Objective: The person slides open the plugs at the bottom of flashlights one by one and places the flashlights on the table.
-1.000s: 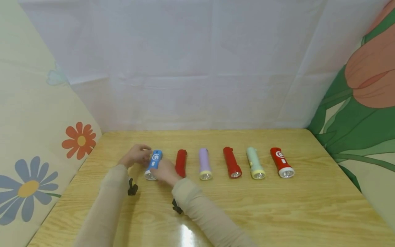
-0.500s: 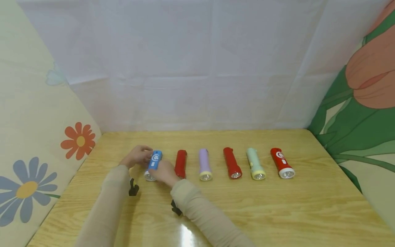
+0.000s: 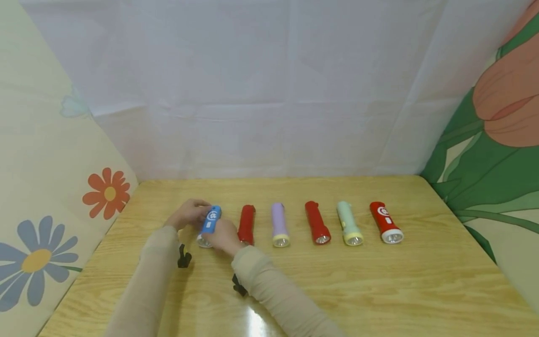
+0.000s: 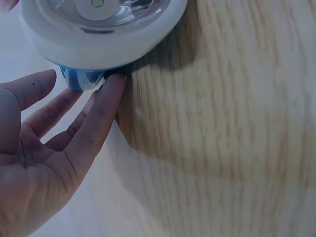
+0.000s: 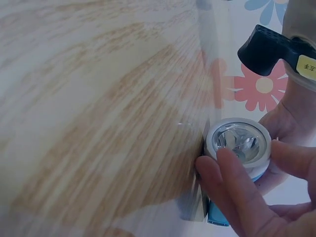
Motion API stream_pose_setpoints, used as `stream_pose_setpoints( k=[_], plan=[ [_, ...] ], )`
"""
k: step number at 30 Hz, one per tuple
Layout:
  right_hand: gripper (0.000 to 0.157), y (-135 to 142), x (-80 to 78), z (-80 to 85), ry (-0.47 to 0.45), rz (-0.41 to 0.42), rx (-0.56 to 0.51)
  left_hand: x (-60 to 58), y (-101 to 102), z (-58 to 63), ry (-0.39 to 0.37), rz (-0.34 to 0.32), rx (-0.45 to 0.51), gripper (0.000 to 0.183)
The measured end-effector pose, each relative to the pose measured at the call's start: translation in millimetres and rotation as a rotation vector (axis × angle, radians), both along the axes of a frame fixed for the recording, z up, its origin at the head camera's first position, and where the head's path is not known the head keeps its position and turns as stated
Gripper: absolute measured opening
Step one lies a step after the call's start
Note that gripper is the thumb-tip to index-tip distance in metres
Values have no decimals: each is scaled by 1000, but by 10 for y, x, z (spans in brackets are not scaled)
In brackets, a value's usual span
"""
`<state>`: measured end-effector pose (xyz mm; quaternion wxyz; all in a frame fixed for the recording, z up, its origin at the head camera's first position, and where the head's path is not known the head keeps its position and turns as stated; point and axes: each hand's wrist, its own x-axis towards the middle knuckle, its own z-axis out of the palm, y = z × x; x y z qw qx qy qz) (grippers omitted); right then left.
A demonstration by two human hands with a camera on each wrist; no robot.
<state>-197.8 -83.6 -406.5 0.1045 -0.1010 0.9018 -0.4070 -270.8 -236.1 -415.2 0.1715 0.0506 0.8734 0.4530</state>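
Observation:
A blue flashlight (image 3: 210, 223) with a white head lies at the left end of a row on the wooden table, its lens toward me. My left hand (image 3: 188, 214) is at its left side near the tail; in the left wrist view its fairly straight fingertips (image 4: 114, 85) touch or nearly touch the blue body under the white head. From the right, my right hand (image 3: 224, 236) reaches over the lens end. The right wrist view has the thumb on one side of the white head (image 5: 242, 140) and fingers on the other, pinching it.
To the right lie a red flashlight (image 3: 247, 222), partly behind my right hand, a lilac one (image 3: 279, 222), another red one (image 3: 316, 220), a mint one (image 3: 347, 222) and a red one with a white rim (image 3: 384, 221). A white cloth (image 3: 273, 117) hangs behind the table (image 3: 379, 285).
Both hands stay at the blue flashlight and barely shift. The left hand has edged slightly right toward its tail. The other flashlights keep their places.

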Motion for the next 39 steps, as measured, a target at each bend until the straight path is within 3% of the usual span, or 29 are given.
stream_pose_setpoints(
  k=[11,28,39],
  plan=[
    [38,-9,-9,-33,73,-3,54,27,17,21,24,6,6,38],
    [34,9,2,-15,51,-24,45,26,-46,-8,80,65,11,34],
    [43,38,-4,-32,95,1,14,44,-61,-28,68,107,86,37]
  ],
)
